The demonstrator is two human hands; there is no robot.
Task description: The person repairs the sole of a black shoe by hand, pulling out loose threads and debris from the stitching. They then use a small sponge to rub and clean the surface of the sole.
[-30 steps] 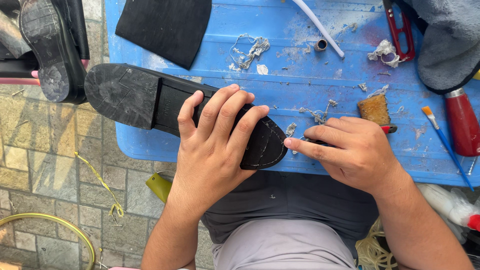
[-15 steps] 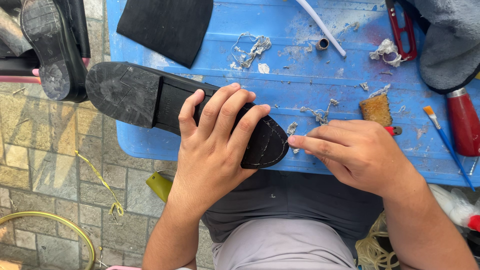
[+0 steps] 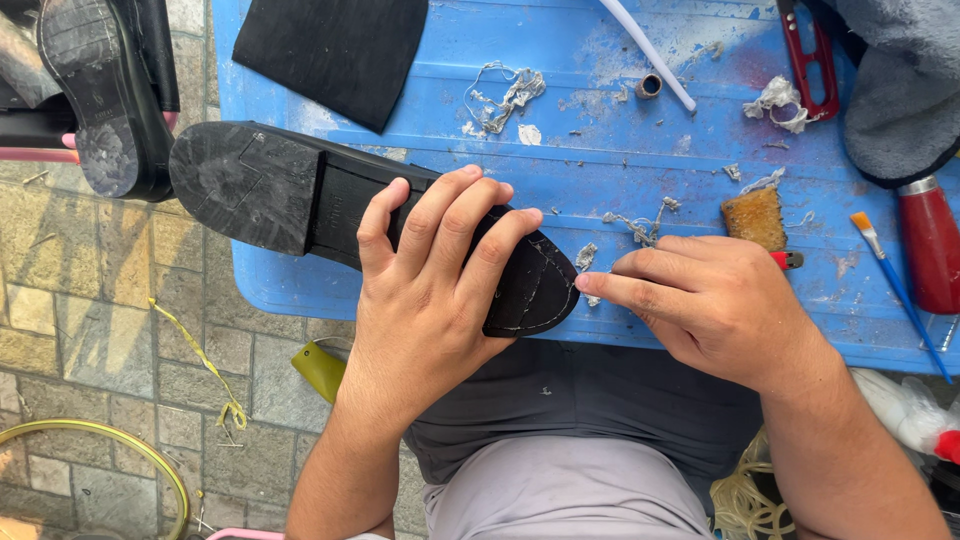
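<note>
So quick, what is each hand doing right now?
Left hand: fingers spread over the black shoe, gripping it sole up.
Right hand: curled, forefinger touching the shoe's toe edge; anything held is hidden.

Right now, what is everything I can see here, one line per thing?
black leather shoe, sole up: one, black, across the table's left edge
second black shoe, sole up: one, black, upper left over the paving
blue plastic table: one, blue, top centre
black rubber sheet: one, black, table's upper left
pale glue scraps: several, whitish, scattered mid-table
small metal ring: one, grey, top centre
brown worn block: one, brown, right of centre
red-handled cutters: one, red, upper right
thin blue paintbrush: one, blue, far right
red tool handle: one, red, right edge
left hand: holding the shoe's front
right hand: forefinger at the sole's toe
</note>
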